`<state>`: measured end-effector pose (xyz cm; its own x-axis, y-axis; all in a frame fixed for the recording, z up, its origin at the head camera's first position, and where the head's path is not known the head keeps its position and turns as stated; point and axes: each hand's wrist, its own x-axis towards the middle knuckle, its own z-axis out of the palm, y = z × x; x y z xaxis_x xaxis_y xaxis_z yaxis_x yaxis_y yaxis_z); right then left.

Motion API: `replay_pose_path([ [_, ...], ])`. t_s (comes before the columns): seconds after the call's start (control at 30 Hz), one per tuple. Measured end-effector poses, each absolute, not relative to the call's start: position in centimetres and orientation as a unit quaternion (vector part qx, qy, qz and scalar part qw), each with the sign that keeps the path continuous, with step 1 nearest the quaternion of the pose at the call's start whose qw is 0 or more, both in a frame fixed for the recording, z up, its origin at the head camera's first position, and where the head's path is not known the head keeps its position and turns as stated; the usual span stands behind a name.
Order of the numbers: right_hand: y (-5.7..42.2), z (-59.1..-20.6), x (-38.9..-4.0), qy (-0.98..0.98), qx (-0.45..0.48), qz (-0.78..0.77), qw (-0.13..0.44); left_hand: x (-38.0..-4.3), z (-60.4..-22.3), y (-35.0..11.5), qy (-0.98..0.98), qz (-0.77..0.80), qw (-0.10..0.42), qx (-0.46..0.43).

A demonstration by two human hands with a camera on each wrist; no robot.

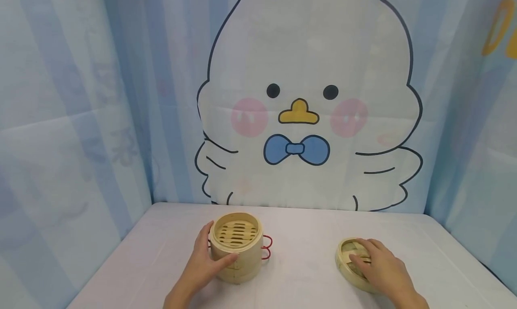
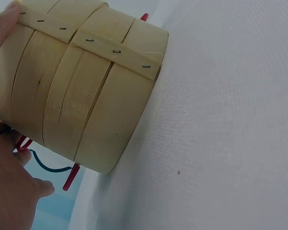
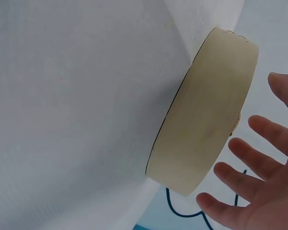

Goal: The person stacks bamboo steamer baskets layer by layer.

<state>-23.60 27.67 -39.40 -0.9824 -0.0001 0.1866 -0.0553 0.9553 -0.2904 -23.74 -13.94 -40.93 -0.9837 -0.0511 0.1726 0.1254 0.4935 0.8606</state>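
Note:
My left hand holds a stacked bamboo steamer on the left part of the table, thumb across the front and fingers at its left side. The steamer stands upright with its slatted top tier uncovered, and red loops stick out at its right. In the left wrist view, stapled bands run up the wall of the steamer. Farther right, a round bamboo lid lies flat on the table. Over it hovers my right hand; the right wrist view shows its fingers spread, apart from the lid.
A white cloth covers the table, with the steamer and lid well apart on it. Behind stands a curtain printed with a white cartoon bird, and striped curtains close off both sides.

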Motion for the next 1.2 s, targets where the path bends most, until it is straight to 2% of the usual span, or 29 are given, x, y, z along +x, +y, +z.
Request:
replay_pose_path([
  [0.43, 28.6, -39.3, -24.1, -0.987, 0.006, 0.156, 0.047, -23.7, -40.8, -14.0, -0.858, -0.506, 0.087, -0.022],
  [0.83, 29.6, -39.7, -23.9, -0.980, 0.045, 0.180, 0.064, -23.8, -41.0, -14.1, -0.856, -0.508, 0.087, -0.027],
  [1.2, 30.1, -40.1, -24.1, -0.972, 0.037, 0.217, 0.078, -23.7, -40.9, -14.1, -0.855, -0.509, 0.088, -0.030],
])
